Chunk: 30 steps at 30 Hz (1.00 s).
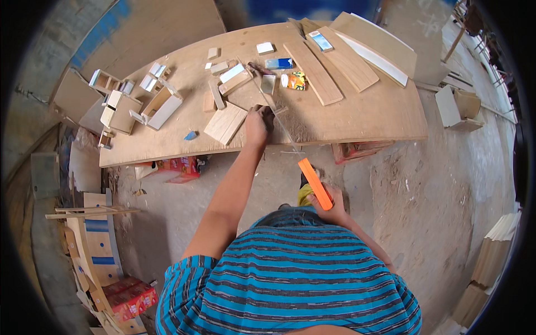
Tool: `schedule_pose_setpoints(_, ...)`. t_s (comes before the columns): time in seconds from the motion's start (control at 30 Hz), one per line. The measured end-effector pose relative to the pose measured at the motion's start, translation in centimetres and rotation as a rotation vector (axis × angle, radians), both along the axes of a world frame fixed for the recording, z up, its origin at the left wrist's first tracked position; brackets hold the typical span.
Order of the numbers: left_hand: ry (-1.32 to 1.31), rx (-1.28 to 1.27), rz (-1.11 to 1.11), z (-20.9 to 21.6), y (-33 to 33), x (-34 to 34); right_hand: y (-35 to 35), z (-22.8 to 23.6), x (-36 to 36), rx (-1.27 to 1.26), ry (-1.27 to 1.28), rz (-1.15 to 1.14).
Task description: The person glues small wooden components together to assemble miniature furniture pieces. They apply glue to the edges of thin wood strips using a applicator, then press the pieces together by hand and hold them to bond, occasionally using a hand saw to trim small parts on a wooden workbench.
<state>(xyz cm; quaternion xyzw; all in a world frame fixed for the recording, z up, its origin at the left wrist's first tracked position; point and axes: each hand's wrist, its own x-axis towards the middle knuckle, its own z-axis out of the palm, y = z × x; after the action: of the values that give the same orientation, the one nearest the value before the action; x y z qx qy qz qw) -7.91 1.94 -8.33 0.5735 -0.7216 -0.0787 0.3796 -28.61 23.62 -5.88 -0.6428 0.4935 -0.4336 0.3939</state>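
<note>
Clock positions are read from the middle of the view. At eight o'clock a wooden panel with blue strips leans low, with red cartons beside it. At ten o'clock, on the curved-looking plywood workbench, sit small unfinished wooden boxes, and an open box frame lies just right of them. Next come a blue scrap, a square wooden board at eleven o'clock and loose wood blocks above it. Near twelve o'clock the person's left hand rests at the bench's front edge, fingers bent; whether they grasp the short wood strip just beside them cannot be told. The slim blade of the orange-handled handsaw passes close by those fingers, slanting toward eleven o'clock, while its handle hangs out past the edge toward four o'clock. Beyond the blade lies a yellow-orange container. At four o'clock the right hand has its fingers wrapped around the handle's lower end. Toward one o'clock lie two long planks and a white-edged board.
</note>
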Motion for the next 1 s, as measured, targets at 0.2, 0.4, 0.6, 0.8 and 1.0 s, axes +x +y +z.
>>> schedule_pose_setpoints(0.2, 0.020, -0.046, -0.049, -0.6, -0.3, 0.4, 0.1, 0.2, 0.7, 0.041, 0.025, -0.038)
schedule_pose_setpoints(0.4, -0.003, -0.040, -0.004, -0.7, 0.1, 0.1, 0.6, 0.6, 1.6, 0.075, 0.017, -0.053)
schedule_pose_setpoints(0.6, 0.048, 0.109, -0.054, -0.7, -0.6, 1.2, 1.4, 0.0, 1.3, -0.032, -0.034, -0.101)
schedule_pose_setpoints(0.8, 0.049, 0.355, -0.054, 1.0, -1.3, 1.6, 0.9, 0.3, 1.6, 0.021, -0.003, -0.082)
schedule_pose_setpoints(1.0, 0.021, 0.055, -0.042, -0.6, -0.8, 1.1, 0.0, 0.4, 2.3, -0.007, -0.031, -0.086)
